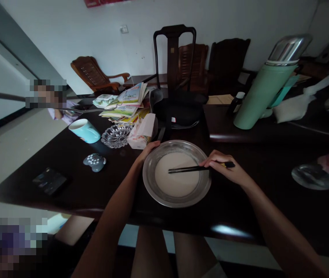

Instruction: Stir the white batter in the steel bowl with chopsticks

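Note:
A round metal bowl (pixel 149 189) rests on the dark table in front of me, with a milky, off-white liquid (pixel 176 186) in it. My left hand (pixel 150 148) holds the bowl by its far left rim; part of its fingers is hidden behind the edge. From the right, my right hand (pixel 222 165) reaches over the rim and grips a pair of black chopsticks (pixel 186 169). Their tips are in the liquid near the bowl's middle, and their thick ends stick out beyond my fingers.
Left of the bowl are a tissue pack (pixel 142 133), a glass dish (pixel 117 136), a blue mug (pixel 85 130) and a grey gamepad-shaped thing (pixel 95 162). Books (pixel 126 104) and a black bag (pixel 178 110) lie behind. A green thermos (pixel 264 94) stands right. People are at the left.

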Motion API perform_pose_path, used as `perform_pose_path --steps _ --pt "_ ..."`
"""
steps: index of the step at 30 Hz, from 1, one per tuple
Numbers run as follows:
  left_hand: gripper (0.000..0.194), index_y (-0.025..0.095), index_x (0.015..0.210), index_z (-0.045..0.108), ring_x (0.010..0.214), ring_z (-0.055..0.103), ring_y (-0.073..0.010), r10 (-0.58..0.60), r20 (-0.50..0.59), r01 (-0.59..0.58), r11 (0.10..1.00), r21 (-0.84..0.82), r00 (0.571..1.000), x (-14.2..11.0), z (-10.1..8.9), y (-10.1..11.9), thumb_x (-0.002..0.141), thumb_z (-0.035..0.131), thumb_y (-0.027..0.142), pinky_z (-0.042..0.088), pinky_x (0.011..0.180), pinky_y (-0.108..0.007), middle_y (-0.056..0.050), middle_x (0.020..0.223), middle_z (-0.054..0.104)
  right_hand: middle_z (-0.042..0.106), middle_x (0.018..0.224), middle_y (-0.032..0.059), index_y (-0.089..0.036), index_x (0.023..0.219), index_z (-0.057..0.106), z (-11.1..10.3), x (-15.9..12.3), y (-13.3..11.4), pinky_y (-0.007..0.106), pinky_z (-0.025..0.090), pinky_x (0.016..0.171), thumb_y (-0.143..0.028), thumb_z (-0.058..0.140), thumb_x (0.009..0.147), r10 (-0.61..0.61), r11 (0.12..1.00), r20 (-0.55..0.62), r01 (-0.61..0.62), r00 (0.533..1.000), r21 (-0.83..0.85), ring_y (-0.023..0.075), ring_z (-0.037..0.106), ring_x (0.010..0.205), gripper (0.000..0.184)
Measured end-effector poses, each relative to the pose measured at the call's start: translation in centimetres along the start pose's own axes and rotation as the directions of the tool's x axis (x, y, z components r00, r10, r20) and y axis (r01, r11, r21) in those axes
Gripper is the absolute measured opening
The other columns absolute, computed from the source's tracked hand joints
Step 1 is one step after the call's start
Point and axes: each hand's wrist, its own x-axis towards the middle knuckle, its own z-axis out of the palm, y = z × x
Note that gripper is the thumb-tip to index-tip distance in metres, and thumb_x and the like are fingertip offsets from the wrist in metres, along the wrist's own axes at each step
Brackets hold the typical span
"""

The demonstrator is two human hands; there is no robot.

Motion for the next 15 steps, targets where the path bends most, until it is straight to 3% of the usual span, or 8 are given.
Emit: perform_pose_path --steps 5,8,11,15 --pt "0.035 0.020 0.061 0.043 0.051 0.034 -0.0089 0.014 -0.006 -0.014 1.000 0.026 1.000 0.2 -0.2 -0.2 0.068 0.071 0.039 0.025 0.049 -0.026 0.005 0.057 0.039 0.075 0.081 0.0048 -0.025 0.076 0.073 -0.8 -0.2 0.1 0.038 0.052 0.078 -0.046 0.058 0.093 0.057 0.998 -0.151 -0.055 0.987 0.016 0.0229 0.069 0.081 0.031" --pt "0.039 0.020 0.058 0.041 0.051 0.031 -0.0089 0.021 0.009 -0.021 0.998 0.052 1.000 0.4 -0.3 -0.2 0.067 0.072 0.042 0.024 0.048 -0.025 0.005 0.055 0.037 0.075 0.078 0.0046 -0.024 0.074 0.073 -0.6 -0.2 -0.1 0.036 0.052 0.072 -0.047 0.055 0.094 0.057 0.996 -0.101 -0.050 0.993 0.075 0.0214 0.069 0.075 0.035" --pt "0.040 0.020 0.058 0.041 0.050 0.029 -0.0087 0.032 0.011 -0.032 0.997 0.070 0.999 0.4 -0.3 -0.2 0.066 0.073 0.042 0.022 0.047 -0.026 0.005 0.055 0.036 0.077 0.085 0.0052 -0.026 0.081 0.075 0.1 0.0 -0.1 0.037 0.052 0.075 -0.046 0.060 0.092 0.011 1.000 -0.034 -0.010 0.999 0.021 0.0226 0.068 0.080 0.028" --pt "0.039 0.019 0.058 0.043 0.050 0.032 -0.0085 0.035 -0.002 -0.034 0.997 0.076 0.999 0.4 -0.4 -0.2 0.068 0.073 0.042 0.023 0.048 -0.026 0.005 0.055 0.038 0.077 0.085 0.0052 -0.026 0.079 0.074 -0.3 -0.1 0.2 0.038 0.052 0.078 -0.045 0.061 0.091 0.042 0.999 -0.149 -0.043 0.988 -0.007 0.0236 0.069 0.084 0.026"
